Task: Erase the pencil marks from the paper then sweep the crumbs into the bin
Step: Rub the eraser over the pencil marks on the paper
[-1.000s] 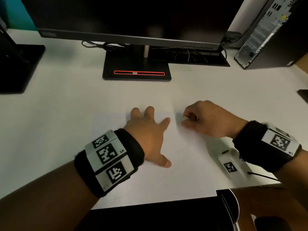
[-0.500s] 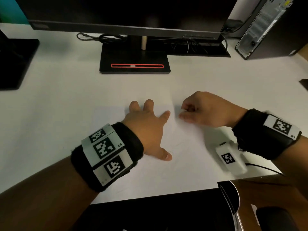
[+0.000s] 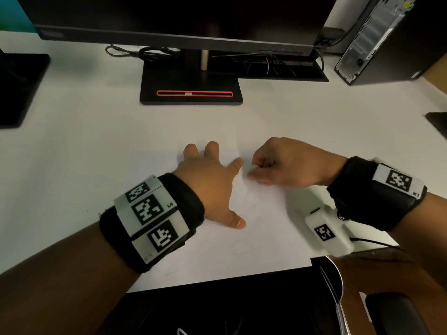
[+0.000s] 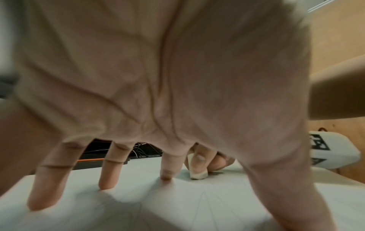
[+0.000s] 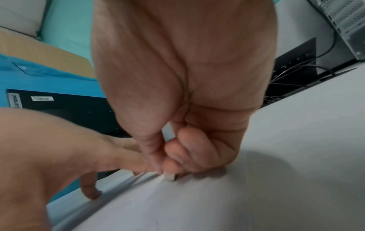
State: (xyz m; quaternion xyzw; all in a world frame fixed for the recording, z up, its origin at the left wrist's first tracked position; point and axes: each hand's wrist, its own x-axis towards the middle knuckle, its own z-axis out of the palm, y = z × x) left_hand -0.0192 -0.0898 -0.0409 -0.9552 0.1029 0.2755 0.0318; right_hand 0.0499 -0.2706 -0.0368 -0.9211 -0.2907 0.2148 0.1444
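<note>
A white sheet of paper (image 3: 254,233) with faint pencil lines lies on the white desk. My left hand (image 3: 212,180) is spread flat on it, fingers (image 4: 110,171) straight and pressing it down. Just to its right my right hand (image 3: 278,163) is curled, pinching a small white eraser (image 4: 197,173) whose tip (image 5: 170,177) touches the paper. Thin pencil lines (image 4: 205,201) show on the sheet below the left palm. No bin or crumbs can be made out.
A monitor base (image 3: 191,88) with a red slot stands behind the hands, cables (image 3: 142,53) beside it. A computer tower (image 3: 377,37) is at the back right. Another black stand (image 3: 19,88) sits at left. The desk's front edge (image 3: 217,281) meets a dark chair.
The right hand with the eraser has shifted slightly left, closer to the left index finger. The left hand stays pressed on the paper.
</note>
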